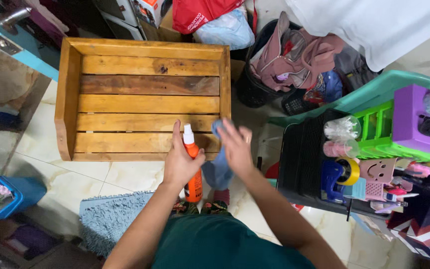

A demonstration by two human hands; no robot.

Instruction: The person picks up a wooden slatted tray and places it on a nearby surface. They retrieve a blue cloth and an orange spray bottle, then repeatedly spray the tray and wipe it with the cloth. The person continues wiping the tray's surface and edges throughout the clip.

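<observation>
The person stands over a wooden crate (145, 99) that rests on the pale tiled floor (125, 174), and I take this crate as my landmark. At its near edge, the left hand (179, 162) has its fingers closed around an orange spray bottle (193, 172) with a white nozzle, held upright and pointing toward the slats. Just to the right of it, at the crate's near right corner, the right hand (236, 147) holds a blue cloth (218, 167); the fingers are spread and blurred, so I cannot tell how firmly they grip it. The crate itself is empty inside, and its slats look dry and without a wet shine, so in my judgement the spraying and wiping is only at its start and nearly all the wood is left to do. Behind the crate's far right corner, a dark basket (255, 89) is full of clothes. To the right of the crate, a black tray (299, 164) carries a roll of yellow tape (348, 170) and small items. To the crate's near left, a blue bin (11, 197) holds some packets.
</observation>
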